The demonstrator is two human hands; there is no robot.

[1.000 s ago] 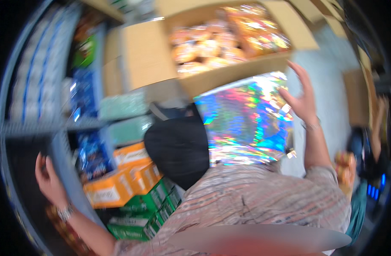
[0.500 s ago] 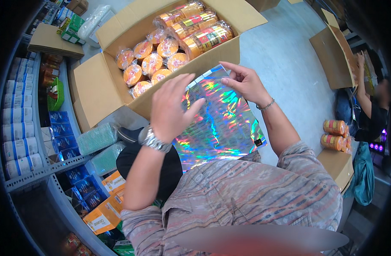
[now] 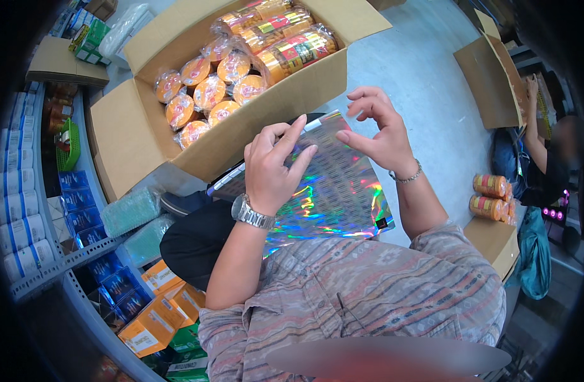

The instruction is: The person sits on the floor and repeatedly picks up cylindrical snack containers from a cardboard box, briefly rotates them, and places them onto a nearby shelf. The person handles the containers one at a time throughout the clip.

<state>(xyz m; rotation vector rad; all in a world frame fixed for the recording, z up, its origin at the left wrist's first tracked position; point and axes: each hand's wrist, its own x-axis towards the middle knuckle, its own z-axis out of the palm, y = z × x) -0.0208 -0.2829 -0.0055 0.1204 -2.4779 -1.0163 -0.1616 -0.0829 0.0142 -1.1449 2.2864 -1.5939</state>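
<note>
A shiny rainbow holographic sheet [image 3: 330, 184] lies over my lap, with a pale segmented strip along its far edge and a small dark square at its near right corner. Over that strip is my left hand [image 3: 273, 169], index finger and thumb stretched apart, nothing visible between them. Just beyond the sheet's far right corner my right hand [image 3: 382, 134] is raised, thumb apart from the loosely bent fingers. It appears to hold nothing. Directly ahead stands an open cardboard box [image 3: 273, 105] with orange-lidded snack jars [image 3: 209, 92] in clear wrap, some upright and some lying down.
Shelving [image 3: 56, 264] on the left carries white-and-blue rolls [image 3: 19, 202], blue boxes [image 3: 82, 202] and orange boxes [image 3: 153, 325]. Green-wrapped packs [image 3: 131, 207] lie beside it. At right are more jars [image 3: 489, 196] on a carton [image 3: 492, 242], and another person's arm [image 3: 535, 124] at an open box.
My right hand has let go of the sheet's far right corner and spread its fingers. The left hand has shifted right along the far edge, and more of the sheet's far left strip shows.
</note>
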